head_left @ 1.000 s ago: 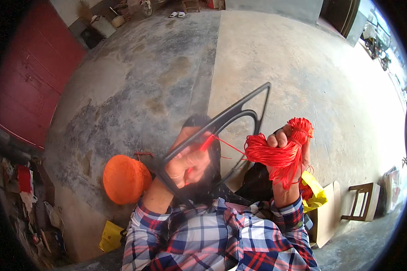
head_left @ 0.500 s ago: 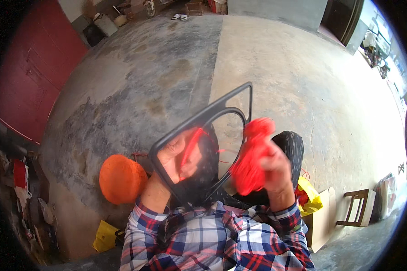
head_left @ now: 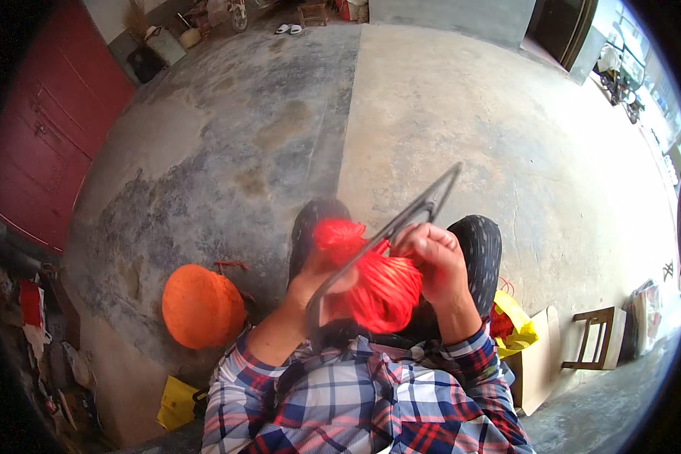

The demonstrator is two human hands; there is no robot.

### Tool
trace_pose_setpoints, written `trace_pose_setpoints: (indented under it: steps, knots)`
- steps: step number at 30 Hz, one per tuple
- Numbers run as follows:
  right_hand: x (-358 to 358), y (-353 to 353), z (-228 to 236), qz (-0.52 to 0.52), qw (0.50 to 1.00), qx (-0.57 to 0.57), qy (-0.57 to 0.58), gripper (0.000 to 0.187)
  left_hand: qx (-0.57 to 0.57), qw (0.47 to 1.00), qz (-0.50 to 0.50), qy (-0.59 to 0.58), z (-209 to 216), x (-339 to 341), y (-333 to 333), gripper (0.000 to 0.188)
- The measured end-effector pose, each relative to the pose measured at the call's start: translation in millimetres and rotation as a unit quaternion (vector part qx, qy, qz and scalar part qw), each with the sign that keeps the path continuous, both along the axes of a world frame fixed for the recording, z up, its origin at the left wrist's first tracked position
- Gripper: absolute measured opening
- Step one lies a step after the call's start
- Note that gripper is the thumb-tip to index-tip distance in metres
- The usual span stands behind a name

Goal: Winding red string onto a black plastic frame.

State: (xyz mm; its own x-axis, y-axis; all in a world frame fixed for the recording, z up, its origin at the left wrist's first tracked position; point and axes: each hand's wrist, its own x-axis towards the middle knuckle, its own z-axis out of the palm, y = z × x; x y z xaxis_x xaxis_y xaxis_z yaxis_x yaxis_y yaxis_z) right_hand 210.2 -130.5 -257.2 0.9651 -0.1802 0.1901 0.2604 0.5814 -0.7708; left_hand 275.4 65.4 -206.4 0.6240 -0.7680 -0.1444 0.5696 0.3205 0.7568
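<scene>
A thick bundle of glossy red cord (head_left: 390,295) hangs between my hands, over my lap. My left hand (head_left: 318,284), blurred by motion, is closed on the bundle's left side with its thumb lying across it. A thin dark-grey frame (head_left: 405,218) with large openings is turned nearly edge-on. It slants from my left wrist up to the far right and crosses in front of the bundle. My right hand (head_left: 437,253) has its fingers curled in at the bundle's upper right, with red strands at the fingertips. Part of the frame's lower end is smeared and hard to make out.
An orange round object (head_left: 203,306) stands left of my legs, with a yellow bag (head_left: 176,402) nearer me. On the right are another yellow bag (head_left: 516,325) holding red material, a cardboard piece (head_left: 541,359) and a small wooden stool (head_left: 599,338).
The frame has swung from facing me to nearly edge-on. The red bundle has moved left, from my right hand to my left. My right hand has risen to the bundle's upper right.
</scene>
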Motion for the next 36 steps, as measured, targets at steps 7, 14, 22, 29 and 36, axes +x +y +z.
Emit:
trace_pose_setpoints:
  steps: [7, 14, 22, 29, 36]
  knots:
    - [3.7, 18.2, 11.8, 0.320, 0.903, 0.285, -0.037, 0.059, -0.127, 0.969, -0.115, 0.180, 6.6, -9.7, -8.3, 0.046]
    - [4.9, -18.6, -51.1, -0.061, 0.991, 0.037, 0.113, 0.040, -0.082, 0.979, -0.183, 0.046, 1.7, 14.1, 13.5, 0.091]
    - [-55.8, -8.3, 9.8, -0.155, 0.961, 0.222, -0.053, 0.042, -0.055, 0.995, -0.062, -0.059, -9.0, 40.5, 37.2, 0.065]
    - [-95.9, -62.7, 18.3, 0.124, 0.939, 0.184, -0.261, 0.044, -0.105, 0.994, 0.009, -0.031, -26.3, 52.5, 58.4, 0.053]
    - [-100.8, -41.3, -17.3, -0.108, 0.958, 0.265, -0.029, 0.043, -0.104, 0.993, 0.047, -0.022, -38.7, 61.6, 64.7, 0.051]
